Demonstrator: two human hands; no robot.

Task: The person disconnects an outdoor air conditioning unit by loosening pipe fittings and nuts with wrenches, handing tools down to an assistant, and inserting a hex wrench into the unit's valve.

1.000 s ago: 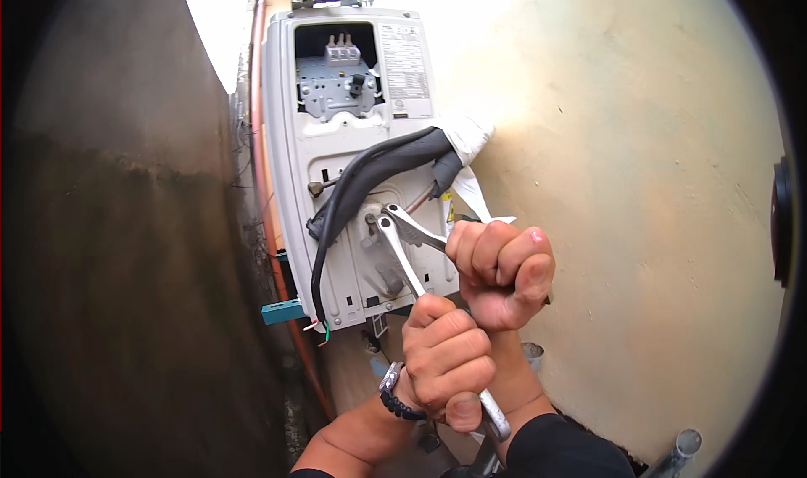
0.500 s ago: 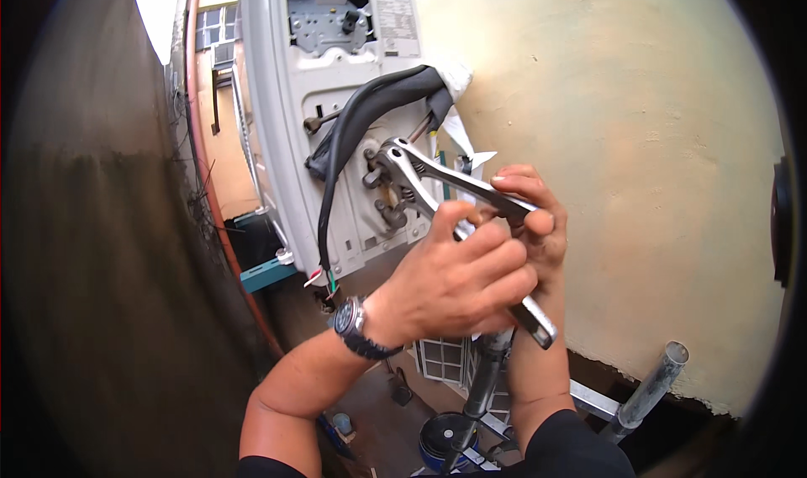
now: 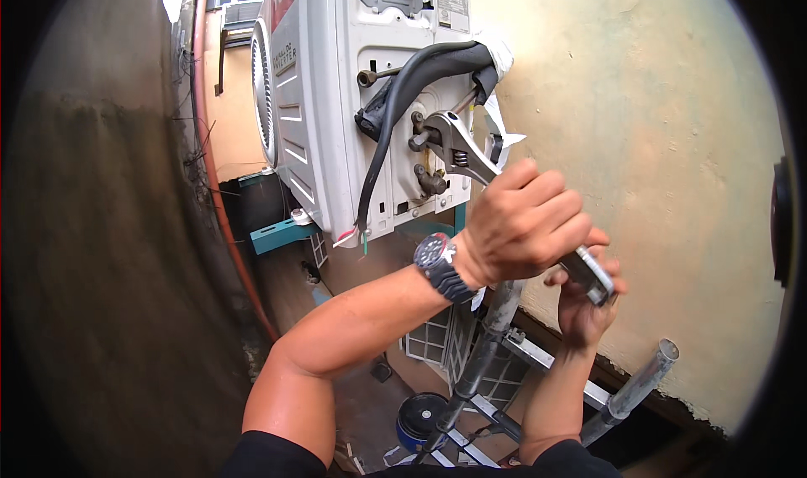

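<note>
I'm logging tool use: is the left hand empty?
No, the left hand is wrapped around a metal wrench.

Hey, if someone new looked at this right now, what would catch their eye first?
Probably the big white outdoor unit at the upper middle, with a black cable curving down its face. Next, just right of centre, the silver adjustable wrench, its head at a metal fitting and the left hand closed around its handle. A pale yellowish wall fills the right side.
</note>
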